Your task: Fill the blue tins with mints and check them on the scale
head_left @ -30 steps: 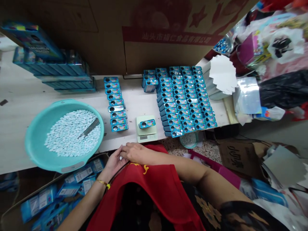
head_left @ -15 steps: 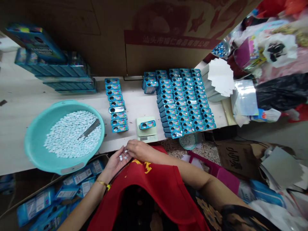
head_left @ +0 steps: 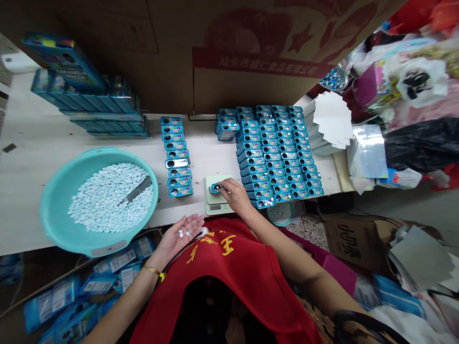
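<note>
My left hand (head_left: pixel 182 237) is palm up in front of the table edge, its fingers stretched out. A couple of small white candies (head_left: pixel 180 234) lie on the palm. Over a pale kitchen scale (head_left: pixel 211 200), my right hand (head_left: pixel 234 195) pinches at a small blue tin (head_left: pixel 214 188) lying on the pan. A white spot, seemingly one candy, shows at the fingertips by the tin's round dark opening. The fingers cover the tin's right end. A teal basin (head_left: pixel 53 217) of white candies, with a grey scoop (head_left: pixel 135 190) in it, stands to the left.
One column of blue tins (head_left: pixel 178 155) stands left of the scale, and several packed columns (head_left: pixel 267 155) to its right, some with candies at the openings. Stacked blue boxes (head_left: pixel 89 102) stand at back left, before a large carton (head_left: pixel 229 91). White cards (head_left: pixel 332 117) sit at right.
My right hand has left my left palm and moved forward to the tin on the scale. My left hand has opened out flatter, and fewer candies show on it.
</note>
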Demonstrator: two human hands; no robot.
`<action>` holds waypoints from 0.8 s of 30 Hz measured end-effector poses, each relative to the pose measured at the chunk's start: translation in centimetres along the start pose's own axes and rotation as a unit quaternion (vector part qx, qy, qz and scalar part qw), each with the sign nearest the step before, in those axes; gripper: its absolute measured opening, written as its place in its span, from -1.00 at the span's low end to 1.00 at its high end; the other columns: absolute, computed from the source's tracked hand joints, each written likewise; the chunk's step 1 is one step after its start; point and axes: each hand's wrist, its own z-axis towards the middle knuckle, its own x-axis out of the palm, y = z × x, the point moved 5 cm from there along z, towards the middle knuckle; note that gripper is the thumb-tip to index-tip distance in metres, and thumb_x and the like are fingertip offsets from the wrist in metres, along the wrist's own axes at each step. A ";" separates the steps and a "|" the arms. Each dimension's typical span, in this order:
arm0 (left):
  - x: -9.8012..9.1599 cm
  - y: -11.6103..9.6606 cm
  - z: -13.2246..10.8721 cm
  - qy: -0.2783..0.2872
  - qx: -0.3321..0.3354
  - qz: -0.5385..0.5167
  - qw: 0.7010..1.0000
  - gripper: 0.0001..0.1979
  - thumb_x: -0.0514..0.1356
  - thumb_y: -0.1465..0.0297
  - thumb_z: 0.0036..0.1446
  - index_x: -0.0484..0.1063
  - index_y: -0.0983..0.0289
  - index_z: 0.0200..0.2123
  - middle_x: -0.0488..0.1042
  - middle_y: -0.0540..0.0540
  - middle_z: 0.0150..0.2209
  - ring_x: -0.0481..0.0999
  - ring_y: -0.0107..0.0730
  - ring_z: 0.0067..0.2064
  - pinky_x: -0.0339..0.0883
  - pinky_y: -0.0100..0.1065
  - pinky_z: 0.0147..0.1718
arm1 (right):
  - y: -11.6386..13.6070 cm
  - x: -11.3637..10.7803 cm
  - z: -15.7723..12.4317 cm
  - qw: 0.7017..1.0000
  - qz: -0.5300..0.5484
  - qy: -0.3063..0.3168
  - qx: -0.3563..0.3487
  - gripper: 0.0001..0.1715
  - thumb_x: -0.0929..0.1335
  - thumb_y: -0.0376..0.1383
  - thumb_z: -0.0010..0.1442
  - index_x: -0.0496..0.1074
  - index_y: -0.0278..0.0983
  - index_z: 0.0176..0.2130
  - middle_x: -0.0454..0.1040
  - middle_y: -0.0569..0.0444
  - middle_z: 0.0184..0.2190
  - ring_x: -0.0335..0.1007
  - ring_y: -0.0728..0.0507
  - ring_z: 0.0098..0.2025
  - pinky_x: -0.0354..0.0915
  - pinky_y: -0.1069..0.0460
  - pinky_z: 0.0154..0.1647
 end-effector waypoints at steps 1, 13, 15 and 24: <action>0.1 0.0 0.0 0.000 0.001 -0.001 1.000 -0.71 0.02 0.46 0.15 0.35 0.44 -0.09 0.45 0.33 -0.09 0.41 -0.16 -0.01 0.35 -0.24 -0.07 | 0.1 -0.1 -0.1 1.000 0.011 -0.010 -0.002 -0.77 0.25 -0.38 0.14 0.40 -0.27 -0.18 0.40 -0.01 -0.28 0.33 -0.08 -0.20 0.26 0.04 -0.16; -0.1 0.0 0.3 0.020 0.006 -0.002 1.000 -0.70 0.02 0.47 0.15 0.33 0.43 -0.06 0.43 0.32 -0.06 0.40 -0.17 0.00 0.32 -0.21 -0.03 | 0.8 -4.4 -1.4 0.981 0.064 -0.180 0.022 -0.79 0.22 -0.32 0.18 0.42 -0.23 -0.24 0.42 0.01 -0.30 0.33 -0.10 -0.19 0.27 -0.05 -0.13; -0.1 0.0 0.4 0.023 0.006 -0.002 1.000 -0.69 0.01 0.47 0.15 0.33 0.42 -0.05 0.43 0.32 -0.06 0.40 -0.18 0.01 0.31 -0.20 -0.03 | 0.6 -4.7 -1.3 0.978 0.068 -0.194 0.038 -0.78 0.22 -0.31 0.17 0.42 -0.22 -0.26 0.42 0.01 -0.31 0.33 -0.10 -0.21 0.28 -0.05 -0.15; 0.0 -0.3 0.0 -0.003 0.016 -0.009 1.000 -0.71 0.01 0.47 0.15 0.35 0.42 -0.08 0.45 0.32 -0.09 0.43 -0.18 -0.03 0.38 -0.24 -0.11 | -0.4 -3.9 -1.2 0.988 0.047 -0.143 0.035 -0.74 0.25 -0.28 0.15 0.39 -0.22 -0.15 0.38 -0.02 -0.19 0.29 -0.11 -0.11 0.25 -0.06 -0.09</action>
